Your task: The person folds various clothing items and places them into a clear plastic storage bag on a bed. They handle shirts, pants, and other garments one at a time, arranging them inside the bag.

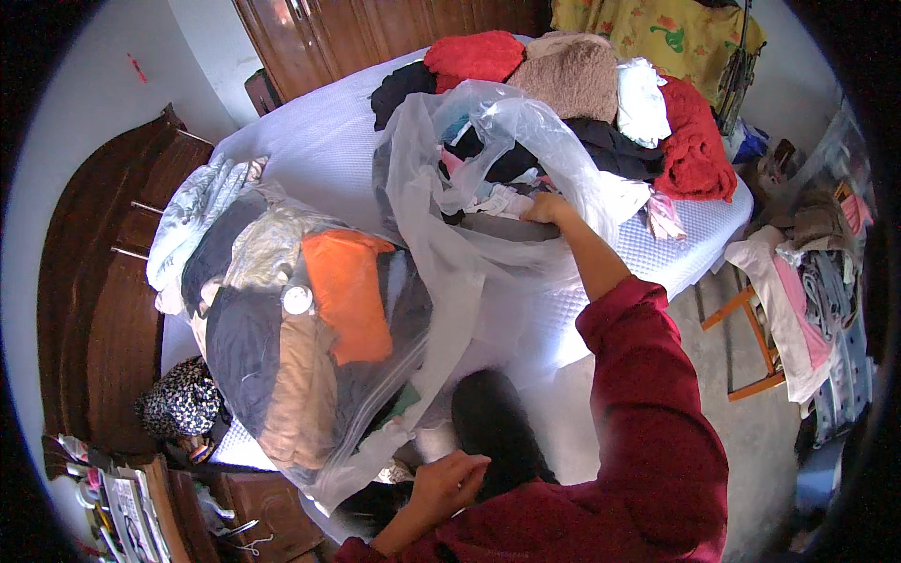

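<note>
My right hand (pixel 547 208) reaches into the mouth of a large open clear plastic bag (pixel 427 150) on the bed, its fingers closed on the pale and dark clothes (pixel 502 199) inside. My left hand (pixel 449 476) is low near my body, fingers curled on the clear bag's near edge beside a black garment (pixel 493 422). To the left lies a second clear storage bag (pixel 282 347), stuffed full of folded clothes, with an orange piece (pixel 349 291) and a round white valve (pixel 297 299) on top.
A pile of red, brown, white and black clothes (pixel 601 84) sits at the far side of the white-covered bed (pixel 319 141). A wooden headboard (pixel 113 272) stands on the left and a wardrobe (pixel 347 33) behind. A wooden chair (pixel 760 347) draped with clothes stands on the right.
</note>
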A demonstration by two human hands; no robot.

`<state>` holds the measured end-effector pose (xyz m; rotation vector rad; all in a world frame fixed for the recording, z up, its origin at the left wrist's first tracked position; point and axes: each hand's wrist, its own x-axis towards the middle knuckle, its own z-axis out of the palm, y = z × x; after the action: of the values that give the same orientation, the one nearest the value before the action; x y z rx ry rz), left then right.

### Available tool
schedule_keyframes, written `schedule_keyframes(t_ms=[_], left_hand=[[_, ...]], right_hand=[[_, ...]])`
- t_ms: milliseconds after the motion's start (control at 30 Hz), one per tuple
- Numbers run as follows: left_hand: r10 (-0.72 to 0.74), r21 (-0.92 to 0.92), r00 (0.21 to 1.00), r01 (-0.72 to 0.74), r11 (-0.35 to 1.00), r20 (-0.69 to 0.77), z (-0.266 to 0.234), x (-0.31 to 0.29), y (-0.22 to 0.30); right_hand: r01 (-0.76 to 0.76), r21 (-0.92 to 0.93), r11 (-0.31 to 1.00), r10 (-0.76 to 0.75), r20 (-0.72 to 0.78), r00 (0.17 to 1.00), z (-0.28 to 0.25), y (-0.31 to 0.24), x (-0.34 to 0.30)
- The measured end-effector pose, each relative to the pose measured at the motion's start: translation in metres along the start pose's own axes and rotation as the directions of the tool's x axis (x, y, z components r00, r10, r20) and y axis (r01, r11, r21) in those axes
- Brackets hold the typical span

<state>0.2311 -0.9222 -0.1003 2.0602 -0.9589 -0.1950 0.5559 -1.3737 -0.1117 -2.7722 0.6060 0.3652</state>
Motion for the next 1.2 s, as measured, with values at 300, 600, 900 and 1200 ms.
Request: schedule_keyframes(t_ms=[300,600,900,1200], left_hand=[[0.014,-0.003,1.000,-0.014,1.000,0.018,0.005,-0.008,-0.004],[0.046,-0.028,0.994,-0.043,0.999,0.101,0.008,-0.008,0.001],[0.016,-0.056,0.999,-0.013,0.998,0.051,0.004,-0.023,-0.001],[0.123,-0.177,0.992,-0.127,0.976,-0.031,-0.001,0.005,0.016]], right_hand=[[0.303,-0.210,0.929,-0.331,-0.114,0.937,0.006,-0.057,-0.061],[0.355,-0.488,0.798,-0.508,-0.226,0.831,0.052,-0.045,-0.059],[0.521,0.756,0.395,-0.145,-0.509,0.849,-0.068,-0.044,-0.162],[0.240,0.782,-0.576,-0.400,-0.525,0.751,-0.057,-0.011,-0.267]])
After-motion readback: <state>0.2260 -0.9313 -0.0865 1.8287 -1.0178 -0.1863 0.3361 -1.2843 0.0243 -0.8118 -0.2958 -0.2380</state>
